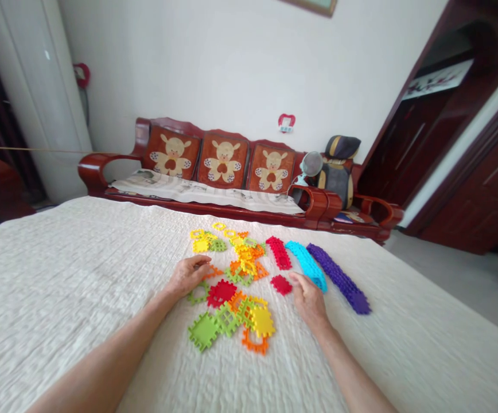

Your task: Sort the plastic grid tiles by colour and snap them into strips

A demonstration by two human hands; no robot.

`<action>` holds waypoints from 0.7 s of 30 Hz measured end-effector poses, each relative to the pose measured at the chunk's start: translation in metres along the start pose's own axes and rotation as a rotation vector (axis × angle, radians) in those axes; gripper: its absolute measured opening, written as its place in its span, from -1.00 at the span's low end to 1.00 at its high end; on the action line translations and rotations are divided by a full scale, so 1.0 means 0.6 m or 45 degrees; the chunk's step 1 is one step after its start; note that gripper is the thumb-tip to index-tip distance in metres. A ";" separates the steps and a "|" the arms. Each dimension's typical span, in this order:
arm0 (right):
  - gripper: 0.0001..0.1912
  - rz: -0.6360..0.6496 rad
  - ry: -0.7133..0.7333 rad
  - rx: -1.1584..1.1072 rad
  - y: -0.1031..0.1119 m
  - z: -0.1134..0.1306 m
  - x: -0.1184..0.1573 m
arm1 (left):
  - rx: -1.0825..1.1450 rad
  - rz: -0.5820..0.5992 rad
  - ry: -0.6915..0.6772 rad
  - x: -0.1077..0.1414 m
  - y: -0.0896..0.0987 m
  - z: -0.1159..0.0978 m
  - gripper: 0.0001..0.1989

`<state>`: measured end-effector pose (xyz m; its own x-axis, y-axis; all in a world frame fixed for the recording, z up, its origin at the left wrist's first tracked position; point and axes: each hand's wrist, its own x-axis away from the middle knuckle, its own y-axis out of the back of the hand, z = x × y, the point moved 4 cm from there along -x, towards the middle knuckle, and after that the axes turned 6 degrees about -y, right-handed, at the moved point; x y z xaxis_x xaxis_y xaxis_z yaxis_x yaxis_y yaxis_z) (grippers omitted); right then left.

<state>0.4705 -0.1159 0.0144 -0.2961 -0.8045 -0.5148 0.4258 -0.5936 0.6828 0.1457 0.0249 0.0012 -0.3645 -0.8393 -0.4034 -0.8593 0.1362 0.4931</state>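
My left hand (189, 275) hovers at the left side of a loose pile of plastic interlocking tiles, its fingers a little apart and holding nothing I can see. Right by its fingertips lies an orange tile (215, 272), with a red tile (222, 293) below. My right hand (310, 296) has curled fingers at the right edge of a small red tile (281, 284) and appears to pinch it. Beyond that tile is a row of red tiles (279, 253). To the right lie a light blue row (307, 264) and a purple row (338, 276).
Nearer me are a green tile (203, 331) and a yellow tile (263, 321); more yellow tiles (244, 250) lie farther back. A pale quilted cover (81, 275) spreads beneath everything. Behind it stands a wooden sofa (102, 166) with bear cushions (225, 159) and a small fan (311, 165).
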 end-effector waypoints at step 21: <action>-0.40 -0.147 -0.296 0.324 -0.044 0.029 -0.057 | -0.037 -0.052 -0.061 0.000 0.000 0.001 -0.62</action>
<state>0.4546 -0.0729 0.0230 -0.5286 -0.6969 -0.4847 0.1604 -0.6427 0.7491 0.1454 0.0254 0.0007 -0.3469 -0.8175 -0.4598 -0.8632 0.0866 0.4974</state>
